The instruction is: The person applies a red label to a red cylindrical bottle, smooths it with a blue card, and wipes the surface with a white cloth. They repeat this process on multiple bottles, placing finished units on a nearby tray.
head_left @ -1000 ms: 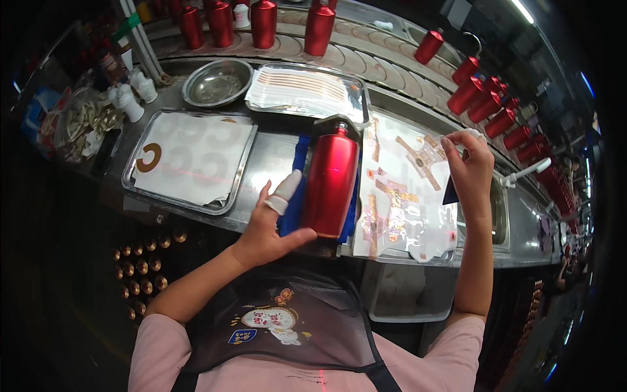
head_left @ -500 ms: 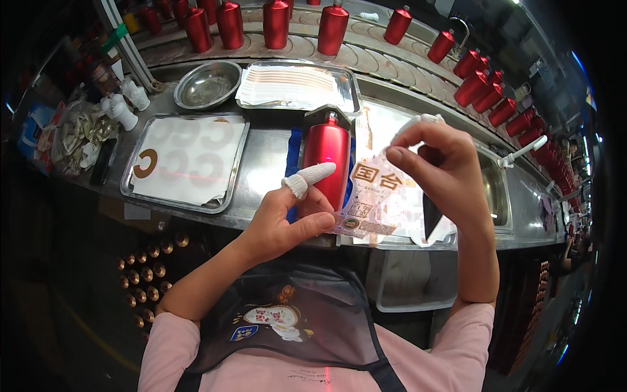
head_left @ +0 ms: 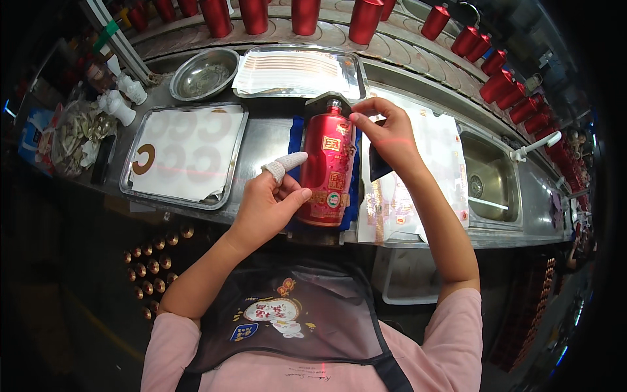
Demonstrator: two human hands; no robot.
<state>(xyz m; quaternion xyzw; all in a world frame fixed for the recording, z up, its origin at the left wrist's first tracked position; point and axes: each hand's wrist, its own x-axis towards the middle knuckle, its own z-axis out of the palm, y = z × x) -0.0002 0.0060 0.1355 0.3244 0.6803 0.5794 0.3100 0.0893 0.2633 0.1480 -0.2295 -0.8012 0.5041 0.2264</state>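
A red bottle (head_left: 328, 171) lies on a blue cloth (head_left: 296, 136) on the steel counter, its neck pointing away from me. My left hand (head_left: 269, 199) rests against the bottle's lower left side, its index finger wrapped in a white cot. My right hand (head_left: 385, 134) is at the bottle's upper right, fingertips pinched at a label edge near the shoulder, a dark flat tool tucked in the palm. A label now sits on the bottle's front.
White sheets of labels (head_left: 424, 176) lie right of the bottle. A steel tray with a backing sheet (head_left: 186, 153) is to the left, another tray (head_left: 297, 70) and a steel bowl (head_left: 204, 73) behind. Red bottles (head_left: 499, 85) line the back ledge. A sink (head_left: 490, 183) is at right.
My right hand had lifted a label sheet in front of the bottle; now it is down at the bottle's shoulder and a label is on the bottle. My left hand stayed beside the bottle.
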